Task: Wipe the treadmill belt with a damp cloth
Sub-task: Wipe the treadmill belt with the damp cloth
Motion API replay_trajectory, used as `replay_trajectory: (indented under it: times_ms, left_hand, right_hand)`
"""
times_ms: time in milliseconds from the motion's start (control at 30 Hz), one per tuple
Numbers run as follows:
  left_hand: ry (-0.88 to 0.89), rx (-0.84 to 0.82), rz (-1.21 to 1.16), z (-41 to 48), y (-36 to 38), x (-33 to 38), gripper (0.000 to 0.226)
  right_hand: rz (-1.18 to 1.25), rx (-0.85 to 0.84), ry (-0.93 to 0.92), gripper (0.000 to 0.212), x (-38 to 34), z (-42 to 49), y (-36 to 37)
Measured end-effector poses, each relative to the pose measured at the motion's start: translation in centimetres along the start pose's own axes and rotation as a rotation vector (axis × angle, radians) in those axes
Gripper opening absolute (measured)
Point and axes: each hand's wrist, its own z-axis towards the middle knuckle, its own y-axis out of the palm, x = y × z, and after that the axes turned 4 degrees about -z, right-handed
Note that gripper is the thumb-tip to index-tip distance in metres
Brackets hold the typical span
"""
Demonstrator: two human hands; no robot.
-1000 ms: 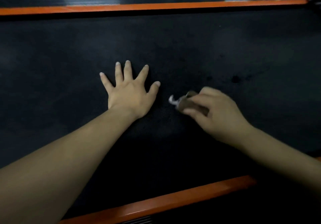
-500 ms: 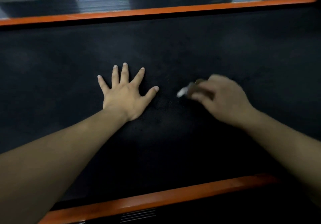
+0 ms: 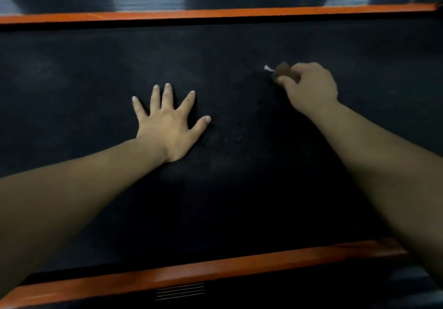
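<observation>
One small brown cloth (image 3: 285, 70), wadded, its pale tip pointing left, is pinched by the right hand (image 3: 311, 88) against the black treadmill belt (image 3: 215, 57), right of middle. The left hand (image 3: 167, 126) lies flat, fingers spread. The belt runs side to side between orange rails (image 3: 215, 270).

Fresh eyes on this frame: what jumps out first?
Two bare arms stand out against the black belt. The left hand lies flat near the middle with fingers spread, and the right hand, farther off and to the right, grips a small brown cloth with a pale tip poking out. After that, the orange rail along the far edge and a second rail along the near edge frame the dark surface.
</observation>
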Motion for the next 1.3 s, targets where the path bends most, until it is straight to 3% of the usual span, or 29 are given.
replay_trajectory:
  times_ms: [33, 133, 233, 400, 600, 633, 767, 833, 967, 1033, 1133, 1200, 1300]
  left_hand:
    - [0.041, 0.001, -0.015, 0.1, -0.2, 0.1, 0.077]
    - [0.132, 0.046, -0.072, 1.2, -0.6, 1.0, 0.069]
    - [0.073, 0.014, -0.168, 2.5, -0.8, 2.2, 0.066]
    - [0.021, -0.037, -0.205, 3.9, -1.1, 3.9, 0.062]
    - [-0.079, 0.016, -0.268, 4.6, -0.8, 6.8, 0.044]
    - [-0.096, 0.016, -0.274, 4.7, -0.5, 7.5, 0.045]
    - [-0.091, 0.044, -0.134, 5.0, 1.0, 8.3, 0.070]
    - [-0.078, 0.063, -0.105, 5.0, 1.4, 8.2, 0.075]
    - [-0.090, 0.072, -0.076, 5.0, 1.5, 8.4, 0.079]
    - [-0.096, 0.076, -0.063, 4.9, 1.5, 8.5, 0.078]
    - [-0.085, 0.088, -0.058, 4.8, 1.3, 8.5, 0.076]
    - [-0.052, 0.096, -0.061, 4.7, 1.3, 8.5, 0.073]
    - [-0.040, 0.095, -0.084, 4.7, 1.4, 8.5, 0.073]
  right_hand:
    - [0.003, 0.004, 0.002, 0.030, -0.7, -0.2, 0.5]
    - [0.076, -0.108, -0.226, 0.023, -3.6, -3.4, 0.6]
    - [0.057, -0.180, -0.337, 0.025, -3.1, -2.2, -0.1]
    - [0.013, -0.025, -0.018, 0.031, -1.2, 3.5, 1.3]
    - [0.093, -0.184, -0.418, 0.027, -1.4, 1.4, 0.9]
    - [0.048, -0.132, -0.422, 0.029, -1.1, 3.4, 1.5]
    - [0.028, -0.018, -0.119, 0.032, 0.1, 11.8, 3.8]
    - [0.024, -0.014, -0.196, 0.029, -0.8, 11.2, 4.5]
    - [0.122, -0.167, -0.496, 0.031, -2.0, 8.7, 3.9]
    - [0.081, -0.098, -0.392, 0.033, -1.2, 12.6, 4.4]
    - [0.097, -0.032, -0.062, 0.028, -0.7, 17.7, 5.5]
    - [0.077, -0.004, -0.076, 0.027, -1.7, 17.7, 6.5]
    - [0.150, -0.116, -0.279, 0.027, -2.5, 15.6, 6.2]
